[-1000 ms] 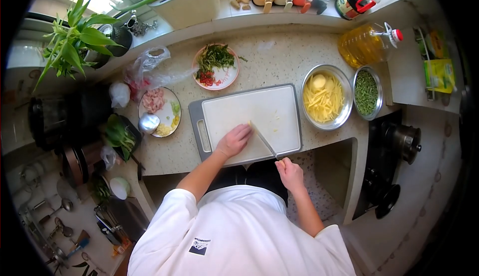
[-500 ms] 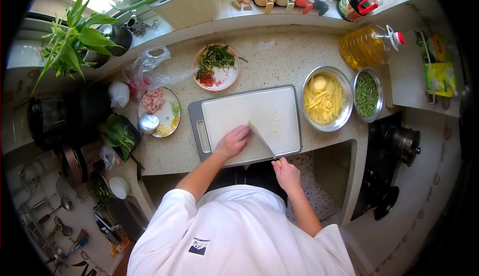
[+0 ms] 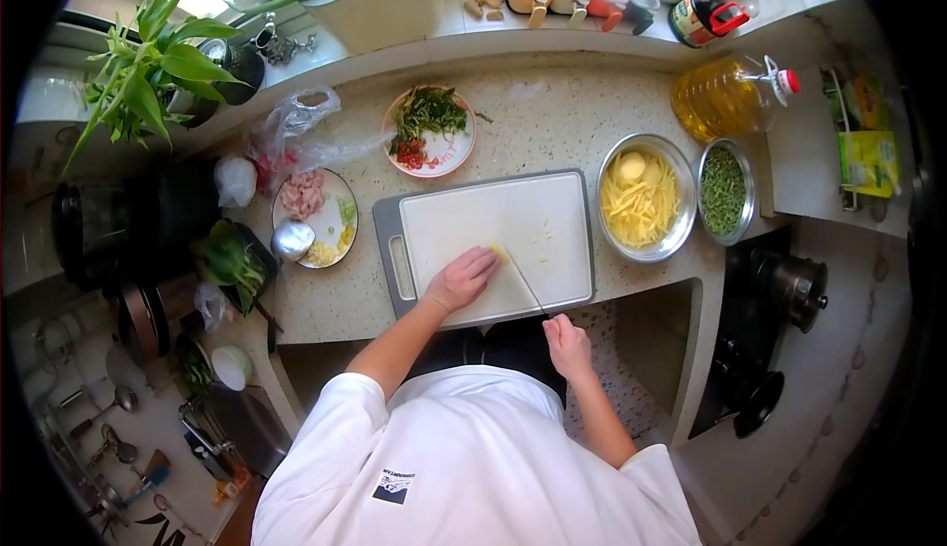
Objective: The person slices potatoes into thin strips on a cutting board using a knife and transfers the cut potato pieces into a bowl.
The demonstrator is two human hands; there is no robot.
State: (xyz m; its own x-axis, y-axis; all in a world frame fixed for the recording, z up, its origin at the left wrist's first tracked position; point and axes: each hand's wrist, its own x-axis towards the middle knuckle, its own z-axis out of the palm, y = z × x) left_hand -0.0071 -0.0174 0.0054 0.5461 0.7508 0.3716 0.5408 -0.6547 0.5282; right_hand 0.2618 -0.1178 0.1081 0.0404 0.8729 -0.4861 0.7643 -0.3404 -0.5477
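Note:
On the white cutting board (image 3: pixel 473 220) with grey edges, my left hand (image 3: pixel 464 281) presses its bunched fingertips on a small pale-yellow potato piece (image 3: pixel 498 248). My right hand (image 3: pixel 569 347) is closed round the handle of a kitchen knife (image 3: pixel 526 283) at the board's front edge. The knife's blade runs diagonally across the board, its tip beside the piece and my left fingertips. A few yellow scraps lie on the board farther right. To the right of the board, a metal bowl (image 3: pixel 688 240) holds yellow potato strips and a rounded peeled piece.
Another metal bowl (image 3: pixel 752 201) holds chopped greens. Left of the board is a plate (image 3: pixel 321 220) with diced meat, a spoon and minced bits. Behind stands a plate (image 3: pixel 454 156) of herbs and red chillies. An oil bottle (image 3: pixel 720 100) stands back right; a stove (image 3: pixel 740 349) is at right.
The knife blade has turned to show its thin edge and shifted slightly right, so more of the yellow piece shows. My left hand stays in nearly the same place.

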